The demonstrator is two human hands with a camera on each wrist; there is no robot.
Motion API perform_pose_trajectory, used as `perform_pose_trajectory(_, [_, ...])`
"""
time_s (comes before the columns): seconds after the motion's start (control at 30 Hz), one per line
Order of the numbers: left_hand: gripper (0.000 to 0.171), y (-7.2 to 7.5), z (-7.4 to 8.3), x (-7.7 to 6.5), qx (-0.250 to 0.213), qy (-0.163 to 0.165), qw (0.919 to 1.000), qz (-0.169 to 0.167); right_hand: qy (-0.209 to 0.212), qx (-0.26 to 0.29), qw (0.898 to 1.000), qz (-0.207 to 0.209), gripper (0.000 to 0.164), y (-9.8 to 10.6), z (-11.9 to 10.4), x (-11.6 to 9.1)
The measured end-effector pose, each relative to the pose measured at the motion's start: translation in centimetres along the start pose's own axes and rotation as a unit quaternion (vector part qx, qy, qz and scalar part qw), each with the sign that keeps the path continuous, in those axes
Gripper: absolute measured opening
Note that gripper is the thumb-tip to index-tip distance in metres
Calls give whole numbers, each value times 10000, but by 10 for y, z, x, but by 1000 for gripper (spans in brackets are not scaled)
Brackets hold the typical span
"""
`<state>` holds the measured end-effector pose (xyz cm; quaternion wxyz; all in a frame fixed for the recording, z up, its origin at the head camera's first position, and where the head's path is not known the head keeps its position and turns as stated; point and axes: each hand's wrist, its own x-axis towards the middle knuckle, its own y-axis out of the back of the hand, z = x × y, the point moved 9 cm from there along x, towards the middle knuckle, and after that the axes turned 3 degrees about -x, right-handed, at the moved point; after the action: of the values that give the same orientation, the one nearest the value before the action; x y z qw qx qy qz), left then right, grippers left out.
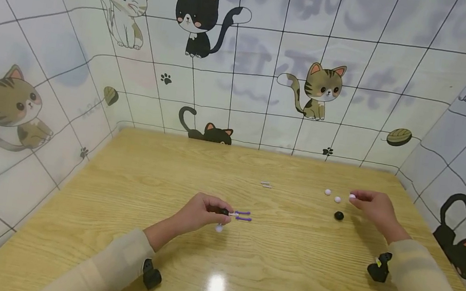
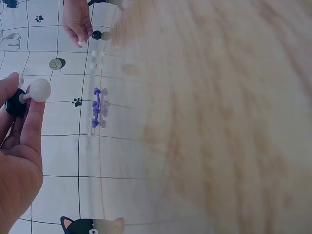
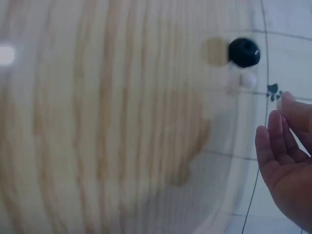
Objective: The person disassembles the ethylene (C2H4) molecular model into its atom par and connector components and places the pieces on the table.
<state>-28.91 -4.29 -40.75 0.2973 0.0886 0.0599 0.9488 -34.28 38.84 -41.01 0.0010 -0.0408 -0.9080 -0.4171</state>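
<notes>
My left hand [image 1: 201, 212] holds a black ball [image 2: 16, 103] between thumb and fingers. A short pale peg joins that ball to a white ball [image 2: 40, 90], seen just below the fingers in the head view. Close to the fingertips lie purple connectors [image 1: 243, 218] with knobbed ends. Over at the right, my right hand [image 1: 374, 209] pinches a small white ball [image 1: 352, 197], mostly covered by the fingertips in the right wrist view. Beside it on the table are two white balls [image 1: 337, 199] and a loose black ball [image 3: 243, 52].
Two thin white pegs [image 1: 266, 185] lie near the middle back of the wooden table [image 1: 159, 170]. Walls with a cat print [image 1: 253, 89] stand behind and on both sides. A dark wrist camera [image 1: 151, 275] is strapped to each sleeve.
</notes>
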Motion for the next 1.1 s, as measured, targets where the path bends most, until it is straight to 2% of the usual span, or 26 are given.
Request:
perform_pose_trajectory(0.13, [26, -1, -1, 0, -28, 51, 10000, -21, -55, -317, 9995, 6, 42, -1, 17, 11])
perform_pose_trajectory(0.3, [27, -1, 0, -1, 31, 84, 10000, -36, -97, -504, 9987, -35, 37, -4, 27, 20])
perform_pose_trajectory(0.53, [29, 0, 0, -2, 106, 101, 9999, -62, -172, -692, 9974, -55, 36, -9, 28, 26])
perform_pose_trajectory(0.77, [30, -2, 1, -3, 58, 158, 9998, -64, -39, -919, 9955, -237, 39, -13, 26, 27])
perform_pose_trajectory(1.1, [27, -3, 0, -2, 49, 331, 9994, -50, 79, -1002, 9949, -121, 37, -15, 20, 26])
